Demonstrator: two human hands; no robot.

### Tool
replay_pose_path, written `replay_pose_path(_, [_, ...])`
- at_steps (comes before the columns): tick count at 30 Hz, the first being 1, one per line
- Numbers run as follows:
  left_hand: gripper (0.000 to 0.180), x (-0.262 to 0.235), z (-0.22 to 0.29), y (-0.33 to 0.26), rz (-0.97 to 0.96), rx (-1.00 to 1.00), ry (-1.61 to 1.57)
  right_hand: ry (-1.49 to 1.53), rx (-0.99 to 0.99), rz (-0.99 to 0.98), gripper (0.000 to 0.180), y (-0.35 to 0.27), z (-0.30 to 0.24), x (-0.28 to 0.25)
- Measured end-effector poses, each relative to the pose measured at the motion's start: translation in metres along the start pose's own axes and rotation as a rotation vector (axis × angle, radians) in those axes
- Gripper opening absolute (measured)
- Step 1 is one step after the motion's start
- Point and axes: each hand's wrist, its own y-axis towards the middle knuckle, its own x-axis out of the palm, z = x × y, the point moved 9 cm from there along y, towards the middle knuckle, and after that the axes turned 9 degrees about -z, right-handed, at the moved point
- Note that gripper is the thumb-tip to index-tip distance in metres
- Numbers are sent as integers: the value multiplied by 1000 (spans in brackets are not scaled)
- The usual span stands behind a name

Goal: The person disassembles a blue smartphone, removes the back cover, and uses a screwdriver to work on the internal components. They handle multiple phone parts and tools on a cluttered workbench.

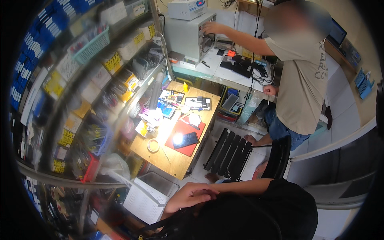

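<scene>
My right hand rests loosely spread, gripping nothing, on the black fabric bag at my lap, seemingly just steadying it; lifting would need fingers closed around a strap

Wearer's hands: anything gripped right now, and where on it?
One hand rests on the top of a black bag; a closed grip cannot be told. No second hand is in view.

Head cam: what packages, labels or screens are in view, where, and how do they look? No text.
Phone: dark lit screen, flat on red mat on wooden desk.
Blue-and-white packets: rows on upper left shelf.
Yellow-labelled packets: hanging on left rack.
Laptop screen: blue, upper right counter.
White machine: boxy, rear bench.
</scene>
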Motion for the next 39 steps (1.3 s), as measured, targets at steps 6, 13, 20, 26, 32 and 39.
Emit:
replay_pose_path(6, [35, 15, -11, 9, -209, -48, 115, -24, 32, 28, 51, -5, 1, -1])
replay_pose_path(13, [42, 29, -17, 13, -288, -11, 217, -33, 54, 24, 49, -6, 3, 0])
replay_pose_path(20, [43, 28, -16, -1, -187, -53, 143, -42, 67, -5, 48, -3, 4, 1])
replay_pose_path(26, [44, 28, -15, -2, -101, -27, 114, -61, 62, -39, 46, -3, 3, 2])
replay_pose_path(32, [46, 32, -17, 7, -107, -51, 199, -67, 54, -69, 45, -9, 4, 3])
replay_pose_path(39, [48, 34, -19, 23, -113, -52, 211, -60, 50, -101, 44, -21, 6, 4])
